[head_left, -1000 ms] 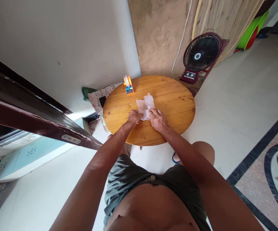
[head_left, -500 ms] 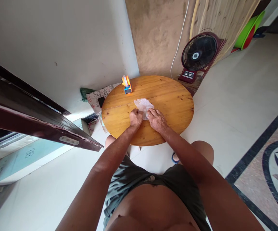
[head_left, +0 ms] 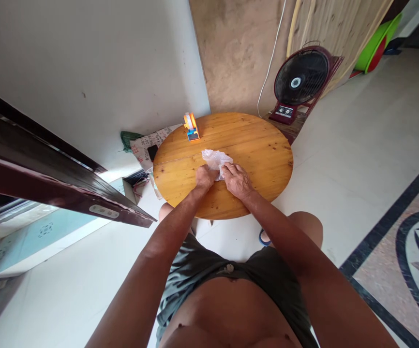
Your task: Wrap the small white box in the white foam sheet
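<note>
A crumpled sheet of translucent, whitish bubble wrap (head_left: 215,157) lies near the middle of the oval wooden table (head_left: 260,145). My left hand (head_left: 205,177) is closed on its near left edge, the fingers curled in. On the right side of the wrap, my right hand (head_left: 236,180) grips it with bent fingers pressed together. Whether anything is inside the wrap cannot be made out. An orange and blue tape dispenser (head_left: 191,127) stands toward the table's far left edge, apart from both hands.
A dark red fan (head_left: 300,82) stands on the floor beyond the table's right side. On the left, a dark door edge (head_left: 122,208) juts toward the table. Printed sacking (head_left: 147,147) lies by the wall, and a white cable (head_left: 267,72) hangs behind.
The far part of the bubble wrap has shifted and creased slightly between my hands. My left fingers have turned inward a little; both hands stay in nearly the same place.
</note>
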A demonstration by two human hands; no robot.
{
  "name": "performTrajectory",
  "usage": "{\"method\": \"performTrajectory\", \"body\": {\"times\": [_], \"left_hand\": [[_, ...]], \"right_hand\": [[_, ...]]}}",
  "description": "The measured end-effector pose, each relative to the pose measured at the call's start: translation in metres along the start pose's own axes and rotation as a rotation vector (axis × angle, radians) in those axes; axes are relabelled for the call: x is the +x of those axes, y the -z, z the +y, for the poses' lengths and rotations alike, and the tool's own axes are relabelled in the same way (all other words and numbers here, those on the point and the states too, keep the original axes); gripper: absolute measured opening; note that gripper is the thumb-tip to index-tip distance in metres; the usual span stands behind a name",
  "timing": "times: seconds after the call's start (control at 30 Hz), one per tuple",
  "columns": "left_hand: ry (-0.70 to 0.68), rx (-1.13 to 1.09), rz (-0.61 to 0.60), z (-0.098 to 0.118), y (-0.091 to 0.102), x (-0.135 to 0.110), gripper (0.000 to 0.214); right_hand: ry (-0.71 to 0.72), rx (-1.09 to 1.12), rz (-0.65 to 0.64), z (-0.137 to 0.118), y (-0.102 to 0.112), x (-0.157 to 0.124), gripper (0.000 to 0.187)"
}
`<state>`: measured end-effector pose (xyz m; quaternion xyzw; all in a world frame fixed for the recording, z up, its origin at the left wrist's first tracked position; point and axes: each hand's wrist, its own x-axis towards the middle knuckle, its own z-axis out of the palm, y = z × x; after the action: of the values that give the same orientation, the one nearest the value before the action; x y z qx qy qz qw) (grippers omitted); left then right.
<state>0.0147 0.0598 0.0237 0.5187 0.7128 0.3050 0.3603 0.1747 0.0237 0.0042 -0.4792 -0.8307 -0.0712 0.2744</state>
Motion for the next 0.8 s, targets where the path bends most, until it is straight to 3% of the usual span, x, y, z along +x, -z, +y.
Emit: {"method": "performTrajectory", "body": {"times": [0.13, 0.27, 0.5, 0.8], "left_hand": [[-0.102, 0.135, 0.146, -0.007, -0.005, 0.001, 0.016], [-0.172, 0.123, 0.211, -0.012, -0.01, -0.003, 0.014], [-0.235, -0.007, 0.241, -0.014, -0.014, -0.01, 0.016], [-0.265, -0.004, 0.219, 0.006, -0.016, -0.018, 0.02]], "right_hand": [[0.012, -0.007, -0.007, -0.001, 0.001, 0.0, 0.044], [0.012, -0.009, -0.006, -0.001, 0.001, 0.0, 0.042], [0.011, -0.026, -0.034, -0.004, 0.005, 0.0, 0.042], [-0.007, -0.034, -0.06, -0.004, 0.004, 0.0, 0.044]]}}
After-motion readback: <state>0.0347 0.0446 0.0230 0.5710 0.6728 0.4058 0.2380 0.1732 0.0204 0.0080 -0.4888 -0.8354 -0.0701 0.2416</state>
